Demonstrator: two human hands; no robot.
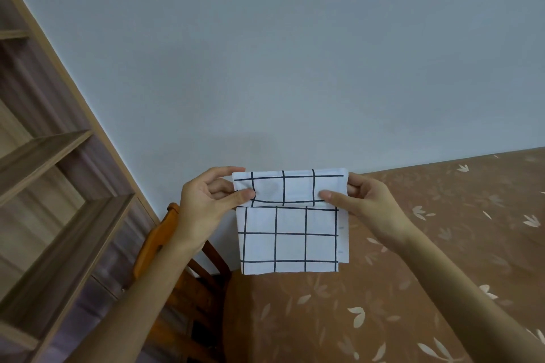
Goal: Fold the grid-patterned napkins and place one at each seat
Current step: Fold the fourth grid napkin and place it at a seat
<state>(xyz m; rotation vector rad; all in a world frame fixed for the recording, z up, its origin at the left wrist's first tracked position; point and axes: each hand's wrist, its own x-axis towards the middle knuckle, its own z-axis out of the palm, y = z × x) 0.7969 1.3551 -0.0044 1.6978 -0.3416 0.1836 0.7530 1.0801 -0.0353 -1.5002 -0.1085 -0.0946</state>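
Note:
A white napkin with a black grid [290, 240] hangs in the air in front of me, above the left edge of the table. Its top strip is folded over toward me. My left hand [206, 200] pinches the upper left corner between thumb and fingers. My right hand [362, 200] pinches the upper right corner the same way. The lower part of the cloth hangs free.
A table with a brown leaf-patterned cloth [427, 274] fills the lower right. An orange wooden chair [182, 280] stands at its left side, under my left forearm. A wooden shelf unit [53, 186] runs along the left. A pale wall [280, 53] lies behind.

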